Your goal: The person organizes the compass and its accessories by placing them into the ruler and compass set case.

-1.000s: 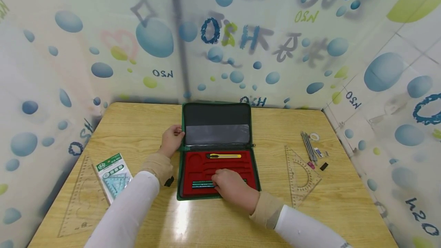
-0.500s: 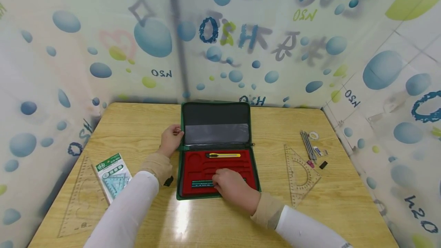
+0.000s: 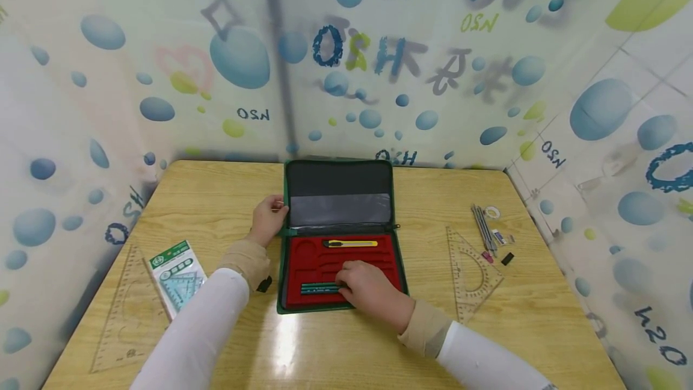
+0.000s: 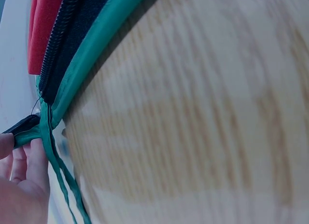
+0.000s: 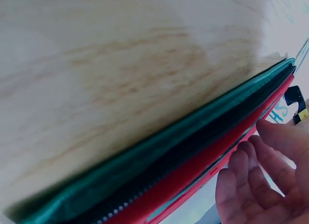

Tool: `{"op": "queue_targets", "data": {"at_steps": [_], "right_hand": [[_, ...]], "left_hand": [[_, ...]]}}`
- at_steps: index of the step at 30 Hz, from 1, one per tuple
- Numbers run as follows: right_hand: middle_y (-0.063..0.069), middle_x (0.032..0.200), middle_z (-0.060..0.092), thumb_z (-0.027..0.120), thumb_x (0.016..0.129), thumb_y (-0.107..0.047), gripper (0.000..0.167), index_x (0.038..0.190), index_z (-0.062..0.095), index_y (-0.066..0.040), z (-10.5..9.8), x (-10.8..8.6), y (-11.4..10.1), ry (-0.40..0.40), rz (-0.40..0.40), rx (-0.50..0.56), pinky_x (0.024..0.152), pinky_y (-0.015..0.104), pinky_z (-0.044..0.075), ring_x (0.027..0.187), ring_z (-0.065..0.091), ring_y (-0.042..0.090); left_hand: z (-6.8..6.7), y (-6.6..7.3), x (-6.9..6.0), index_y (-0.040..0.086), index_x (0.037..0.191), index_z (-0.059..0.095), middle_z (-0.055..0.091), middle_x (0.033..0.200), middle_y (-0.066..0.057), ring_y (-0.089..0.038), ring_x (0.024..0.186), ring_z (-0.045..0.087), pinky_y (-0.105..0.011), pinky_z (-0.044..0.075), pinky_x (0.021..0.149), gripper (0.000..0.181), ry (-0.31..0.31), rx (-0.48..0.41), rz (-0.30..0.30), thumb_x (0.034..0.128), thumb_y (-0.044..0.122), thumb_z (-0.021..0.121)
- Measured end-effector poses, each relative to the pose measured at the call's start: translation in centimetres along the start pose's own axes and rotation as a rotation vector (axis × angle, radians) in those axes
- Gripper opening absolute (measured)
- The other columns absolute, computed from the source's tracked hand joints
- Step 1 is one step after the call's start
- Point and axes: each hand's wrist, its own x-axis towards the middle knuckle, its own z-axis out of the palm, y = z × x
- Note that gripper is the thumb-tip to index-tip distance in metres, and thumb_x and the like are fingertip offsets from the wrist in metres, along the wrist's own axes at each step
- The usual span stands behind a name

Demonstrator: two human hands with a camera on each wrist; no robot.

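Note:
A green zip case (image 3: 281,281) lies unfolded, with a red moulded tray (image 3: 303,263) in its lower half. My left hand (image 3: 267,221) pinches the left edge of the raised lid (image 3: 338,179); in the left wrist view, thumb and fingers are on its green edging (image 4: 28,135). Dark green pencils (image 3: 318,288) lie side by side along the tray's near edge. Over their right part is my right hand (image 3: 373,294), hiding their right ends. In the right wrist view its fingers (image 5: 236,161) are loosely bent beside the tray, with nothing seen between them and the thumb.
A yellow utility knife (image 3: 352,244) lies in the tray's upper slot. To the right are a clear set square (image 3: 465,284), grey drawing tools (image 3: 483,230), a white ring (image 3: 492,213) and small pieces. On the left lie another clear set square (image 3: 127,318) and a packaged ruler set (image 3: 178,275).
My right hand has shifted slightly right and its fingers have loosened above the pencils. The pencils' right ends, earlier visible past the hand, are now covered. My left hand stays on the lid's edge.

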Motion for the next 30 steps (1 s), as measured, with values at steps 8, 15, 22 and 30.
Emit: {"op": "queue_targets", "data": {"at_steps": [8, 15, 22, 30], "right_hand": [[-0.004, 0.089, 0.062, 0.071, 0.085, -0.022, 0.014, 0.097, 0.072, -0.015, 0.1, 0.13, -0.13, -0.022, 0.006, -0.042, 0.076, 0.024, 0.053, 0.084, 0.06, 0.01], [-0.005, 0.088, 0.061, 0.072, 0.084, -0.022, 0.013, 0.096, 0.072, -0.015, 0.09, 0.18, -0.11, -0.021, 0.008, -0.024, 0.074, 0.023, 0.053, 0.082, 0.06, 0.008], [-0.004, 0.087, 0.061, 0.072, 0.084, -0.022, 0.012, 0.094, 0.072, -0.015, 0.17, 0.2, -0.07, -0.017, 0.013, -0.028, 0.074, 0.023, 0.053, 0.081, 0.059, 0.008], [-0.005, 0.087, 0.062, 0.071, 0.085, -0.022, 0.011, 0.094, 0.072, -0.015, 0.02, 0.2, 0.36, 0.01, 0.013, 0.009, 0.076, 0.023, 0.053, 0.082, 0.059, 0.008]], "left_hand": [[0.05, -0.12, 0.07, -0.005, 0.123, 0.055, 0.06, 0.11, -0.025, -0.037, 0.106, 0.057, -0.044, 0.048, 0.09, 0.032, -0.005, -0.003, -0.011, 0.0933, 0.006, 0.055], [0.04, -0.1, 0.06, -0.005, 0.122, 0.055, 0.061, 0.109, -0.025, -0.037, 0.105, 0.058, -0.044, 0.049, 0.089, 0.031, 0.007, 0.012, -0.007, 0.0928, 0.006, 0.056], [0.07, -0.01, 0.01, -0.005, 0.123, 0.055, 0.06, 0.109, -0.026, -0.037, 0.105, 0.058, -0.044, 0.048, 0.089, 0.032, 0.005, 0.006, -0.008, 0.0927, 0.005, 0.056], [0.04, 0.08, 0.0, -0.005, 0.123, 0.055, 0.06, 0.11, -0.026, -0.037, 0.106, 0.057, -0.045, 0.048, 0.09, 0.031, 0.005, 0.012, -0.01, 0.0931, 0.005, 0.055]]}}
